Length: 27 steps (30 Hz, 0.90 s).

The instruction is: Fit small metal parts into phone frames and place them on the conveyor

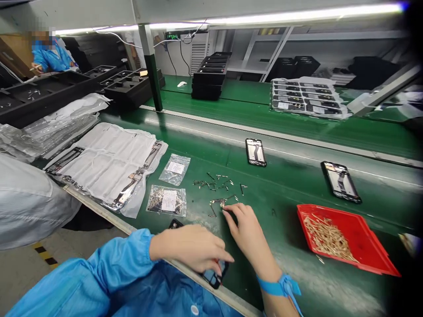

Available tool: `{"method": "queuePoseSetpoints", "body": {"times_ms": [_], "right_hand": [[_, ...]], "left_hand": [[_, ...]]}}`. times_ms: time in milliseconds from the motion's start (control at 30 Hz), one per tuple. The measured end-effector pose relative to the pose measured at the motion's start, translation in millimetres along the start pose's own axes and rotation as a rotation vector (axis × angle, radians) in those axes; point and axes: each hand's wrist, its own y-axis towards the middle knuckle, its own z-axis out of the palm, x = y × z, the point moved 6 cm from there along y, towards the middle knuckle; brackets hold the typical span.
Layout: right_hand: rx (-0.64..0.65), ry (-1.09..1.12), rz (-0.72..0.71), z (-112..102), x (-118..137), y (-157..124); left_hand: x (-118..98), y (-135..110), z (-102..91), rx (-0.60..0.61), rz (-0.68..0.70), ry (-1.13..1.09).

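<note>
A green bench (280,215) is running across the view, and a co-worker's blue sleeve (49,59) is showing far off at upper left. A white plastic sheet (102,163) is lying at the bench's left side, carrying two long metal-edged frames (132,185). A red tray (373,237) is sitting at right, holding a heap of brass pins (325,237). Two phone frames (256,152) are lying face up beyond the hands, and two clear bags (174,169) are resting beside the sheet. The left hand (188,248) is lying over a dark phone frame (214,275) at the bench edge, its fingers (224,259) curling down onto it; I cannot tell whether they are gripping. The right hand (246,233) is reaching a small cluster of pins (220,203), its fingers (228,212) drawing close together just beside them, and I cannot tell whether they are holding one. Loose metal pins (214,182) are scattering just beyond.
</note>
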Motion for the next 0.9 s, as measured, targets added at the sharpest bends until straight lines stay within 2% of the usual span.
{"method": "queuePoseSetpoints", "body": {"times_ms": [33,100,167,233,300,367,400,433,467,567,633,733,900], "right_hand": [[0.037,0.000,-0.024,7.7,6.8,4.3],[0.073,-0.021,-0.045,19.7,16.1,5.6],[0.072,-0.047,-0.042,25.1,18.8,0.6],[0.062,-0.058,-0.037,24.5,17.1,-7.6],[0.054,-0.062,-0.061,19.2,16.6,-16.2],[0.021,-0.037,-0.101,9.8,21.0,-24.2],[-0.005,-0.011,-0.121,4.1,25.4,-27.8],[-0.034,0.020,-0.138,-1.8,31.0,-31.2],[-0.061,0.055,-0.152,-7.4,37.3,-34.4],[-0.096,0.225,-0.109,-19.8,52.6,-43.3],[-0.085,0.391,0.040,-22.8,52.3,-49.4],[-0.024,0.619,0.229,-20.3,47.7,-59.5],[-0.020,0.734,0.248,-27.1,47.5,-64.6]], "left_hand": [[-2.2,3.0,18.5,0.040,0.016,0.097],[-5.6,8.6,40.6,0.041,0.097,0.191],[-6.8,10.6,44.4,-0.037,0.188,0.198],[-1.9,8.9,35.6,-0.159,0.185,0.157],[13.7,3.6,18.3,-0.350,-0.010,0.082],[33.5,-8.6,1.6,-0.564,-0.309,0.002],[41.4,-15.1,-3.1,-0.631,-0.440,-0.036],[46.5,-19.2,-4.8,-0.646,-0.523,-0.083],[48.7,-19.8,-4.0,-0.614,-0.544,-0.146],[43.7,-15.0,1.7,-0.473,-0.414,-0.384],[39.4,-16.1,0.0,-0.501,-0.337,-0.481],[35.1,-20.4,-3.9,-0.572,-0.282,-0.490],[31.8,-22.3,-3.5,-0.537,-0.260,-0.404]]}}
